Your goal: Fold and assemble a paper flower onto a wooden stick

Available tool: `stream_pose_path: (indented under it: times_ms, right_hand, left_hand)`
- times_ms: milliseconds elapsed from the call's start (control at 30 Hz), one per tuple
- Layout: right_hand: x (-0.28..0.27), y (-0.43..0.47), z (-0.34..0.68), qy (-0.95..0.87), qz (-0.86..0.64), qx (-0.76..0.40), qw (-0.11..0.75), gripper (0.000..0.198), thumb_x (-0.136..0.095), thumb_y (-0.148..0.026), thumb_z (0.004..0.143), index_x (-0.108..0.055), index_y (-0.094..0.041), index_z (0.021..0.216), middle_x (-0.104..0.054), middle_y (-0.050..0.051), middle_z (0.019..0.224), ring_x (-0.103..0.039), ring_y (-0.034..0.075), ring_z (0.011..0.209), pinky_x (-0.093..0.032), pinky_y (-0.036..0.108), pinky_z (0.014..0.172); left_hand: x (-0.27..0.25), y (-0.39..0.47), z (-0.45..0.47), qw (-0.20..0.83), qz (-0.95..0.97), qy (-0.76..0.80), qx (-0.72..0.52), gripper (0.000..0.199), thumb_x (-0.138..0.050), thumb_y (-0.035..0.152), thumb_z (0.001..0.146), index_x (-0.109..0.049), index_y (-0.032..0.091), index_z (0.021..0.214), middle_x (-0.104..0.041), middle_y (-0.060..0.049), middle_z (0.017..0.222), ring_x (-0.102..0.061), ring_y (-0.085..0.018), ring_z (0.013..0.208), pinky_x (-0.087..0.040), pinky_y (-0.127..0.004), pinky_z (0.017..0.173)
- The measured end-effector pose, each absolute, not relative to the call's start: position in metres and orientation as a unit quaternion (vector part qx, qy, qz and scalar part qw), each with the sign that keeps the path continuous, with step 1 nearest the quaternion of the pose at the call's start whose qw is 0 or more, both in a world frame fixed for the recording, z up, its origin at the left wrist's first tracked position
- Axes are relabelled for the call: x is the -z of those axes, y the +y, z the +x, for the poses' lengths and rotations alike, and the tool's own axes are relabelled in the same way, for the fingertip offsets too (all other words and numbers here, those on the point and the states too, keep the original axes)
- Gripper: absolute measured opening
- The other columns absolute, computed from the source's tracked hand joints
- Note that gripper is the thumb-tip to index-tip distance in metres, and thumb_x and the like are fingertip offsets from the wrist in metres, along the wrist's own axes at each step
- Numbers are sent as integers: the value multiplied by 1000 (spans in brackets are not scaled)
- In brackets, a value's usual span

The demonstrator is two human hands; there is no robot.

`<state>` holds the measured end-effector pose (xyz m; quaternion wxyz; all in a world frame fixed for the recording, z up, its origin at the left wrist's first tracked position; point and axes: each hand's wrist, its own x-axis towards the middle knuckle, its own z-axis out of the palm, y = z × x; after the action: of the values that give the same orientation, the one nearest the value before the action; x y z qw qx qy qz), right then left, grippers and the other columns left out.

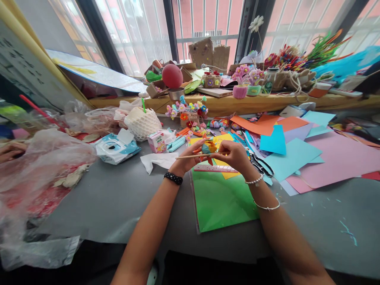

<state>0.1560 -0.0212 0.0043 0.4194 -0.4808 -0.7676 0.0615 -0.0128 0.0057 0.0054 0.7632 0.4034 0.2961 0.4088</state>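
Over the green sheet (222,208), my left hand (187,158) holds a small folded paper piece (209,147) in blue, yellow and orange, its fingers partly hidden behind it. My right hand (236,157) pinches a thin wooden stick (181,158), which points left across the front of the paper piece and over my left palm. Whether the stick's tip touches the palm I cannot tell. Below both hands lie a pinkish ruler (215,169) and yellow paper (230,175). Beside my right wrist are black-handled scissors (263,165).
Coloured paper sheets (332,158) spread to the right. A wet-wipes pack (115,148), a small pink box (156,141) and a net-wrapped coconut (143,122) stand left. Plastic bags (38,166) and another person's hand (13,149) are far left. Craft flowers (190,109) stand behind my hands.
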Motion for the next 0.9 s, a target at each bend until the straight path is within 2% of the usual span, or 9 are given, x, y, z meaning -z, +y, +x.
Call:
stream_pose_path:
  times_ms: [300,900]
  right_hand:
    - [-4,-22,156,-773,-482,-77,405,45,-58,-58,65,-39,-18,55,-43,-4,51,-32,7,48,-24,23,46]
    - [-3,-21,156,-775,-492,-83,389,44,-58,-57,65,-39,-19,55,-45,-3,52,-34,7,48,-23,23,46]
  left_hand:
    - [-5,6,-13,764,400,299,-410,29,-51,23,79,-55,15,106,-64,-5,90,-60,-10,66,-49,-22,62]
    - [-6,4,-13,751,426,284,-416,32,-51,22,78,-54,16,109,-65,-5,85,-61,-14,70,-49,-25,62]
